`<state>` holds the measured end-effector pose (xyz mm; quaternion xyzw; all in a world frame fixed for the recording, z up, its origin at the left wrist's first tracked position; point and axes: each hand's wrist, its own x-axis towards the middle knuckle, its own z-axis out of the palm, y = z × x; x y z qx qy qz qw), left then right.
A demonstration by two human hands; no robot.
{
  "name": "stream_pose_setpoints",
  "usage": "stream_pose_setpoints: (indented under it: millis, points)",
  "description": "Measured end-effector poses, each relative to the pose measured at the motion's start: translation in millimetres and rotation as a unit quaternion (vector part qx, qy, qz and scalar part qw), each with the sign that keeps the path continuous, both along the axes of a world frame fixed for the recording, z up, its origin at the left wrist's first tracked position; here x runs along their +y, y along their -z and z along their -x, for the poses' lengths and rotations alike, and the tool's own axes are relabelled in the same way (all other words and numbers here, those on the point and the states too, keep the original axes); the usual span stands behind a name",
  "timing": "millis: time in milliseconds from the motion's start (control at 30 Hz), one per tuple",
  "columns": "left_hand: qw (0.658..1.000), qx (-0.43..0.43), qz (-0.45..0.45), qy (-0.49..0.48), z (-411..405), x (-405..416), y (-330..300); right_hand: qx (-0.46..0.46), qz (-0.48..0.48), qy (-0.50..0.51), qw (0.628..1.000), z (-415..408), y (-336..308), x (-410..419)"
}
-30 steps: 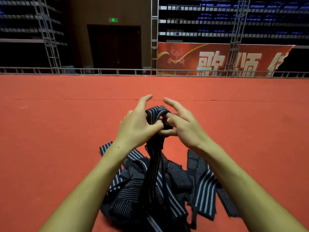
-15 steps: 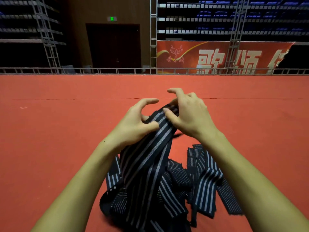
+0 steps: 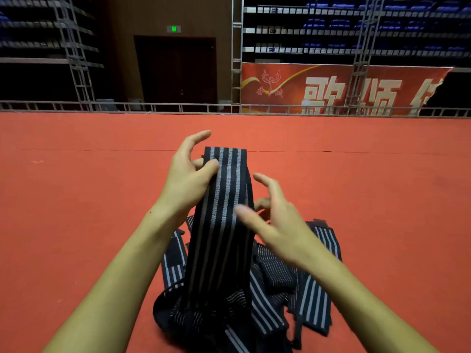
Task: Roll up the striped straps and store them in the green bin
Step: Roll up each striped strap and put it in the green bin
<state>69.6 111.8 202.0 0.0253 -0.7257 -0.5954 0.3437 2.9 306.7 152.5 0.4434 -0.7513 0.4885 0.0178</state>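
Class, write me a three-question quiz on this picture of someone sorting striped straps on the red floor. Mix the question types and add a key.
1. True or false: the green bin is in view.
2. Which hand pinches the raised strap near its top?
A. left hand
B. right hand
C. both
3. Fill in: the other straps lie in a pile on the red ____.

Key: 1 false; 2 A, thumb on the front, while the right hand is spread open beside the strap, its thumb blurred in front of it; 3 floor.
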Motion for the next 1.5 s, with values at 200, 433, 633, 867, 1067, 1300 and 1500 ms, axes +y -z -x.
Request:
stream_pose_setpoints:
  millis: [200,433,633,867,1067,1300,1500]
  points:
    - [0.998,0.010,-0.030,-0.053,11,12,4,-0.115,0.172,-0.056,0.977,-9,5,-30]
    - [0.997,-0.073,-0.020,0.019,-14,11,13,-0.151,0.239,-0.026,0.959,9,-26,-27]
    - [0.988,-0.089,0.028,0.121,-22,16,21,-0.158,0.222,0.026,0.962,32,-39,-28]
    - [0.997,-0.013,0.029,0.065,-13,16,20,-0.206,0.156,-0.038,0.965,26,-21,-18]
    - [0.999,-0.004,0.040,0.022,-3,21,29,-0.271,0.192,-0.056,0.942,21,-10,-28]
    - [0.994,-0.007,0.108,-0.034,-7,16,31,-0.247,0.195,-0.079,0.946,17,-18,-30]
    - [0.996,0.022,0.080,0.020,-22,19,23,-0.237,0.215,-0.100,0.942,19,-27,-22]
